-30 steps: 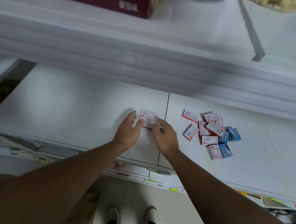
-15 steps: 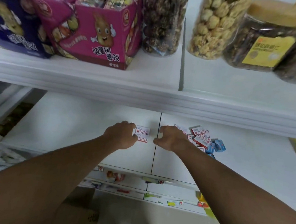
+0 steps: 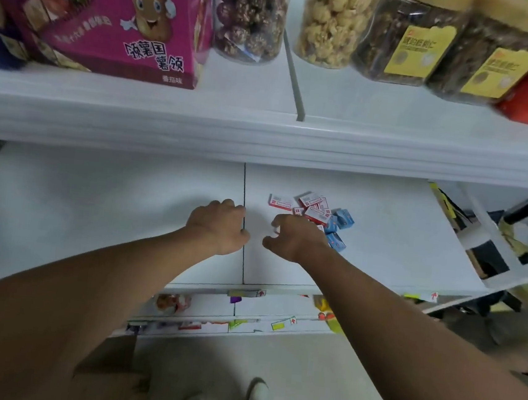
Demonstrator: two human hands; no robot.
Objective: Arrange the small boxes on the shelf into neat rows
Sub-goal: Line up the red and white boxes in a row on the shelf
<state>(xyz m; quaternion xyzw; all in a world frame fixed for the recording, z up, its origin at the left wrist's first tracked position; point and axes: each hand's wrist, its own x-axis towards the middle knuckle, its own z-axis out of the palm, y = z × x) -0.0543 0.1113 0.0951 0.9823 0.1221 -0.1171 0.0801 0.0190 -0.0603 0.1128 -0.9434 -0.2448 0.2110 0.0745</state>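
Four jars (image 3: 331, 22) of snacks stand above the boxes (image 3: 314, 212); my left hand (image 3: 221, 226) is fisted, right hand (image 3: 296, 240) fingers loosely curled, holding nothing visible.

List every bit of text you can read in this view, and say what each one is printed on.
"领薯国薯领": front of the pink snack box, large characters.
"番茄味": same box, lower corner.
Yellow labels on the dark jars: characters there, too blurred to read.
Small red-and-white boxes and blue boxes: print too small.
Price tags on the shelf edge: unreadable.
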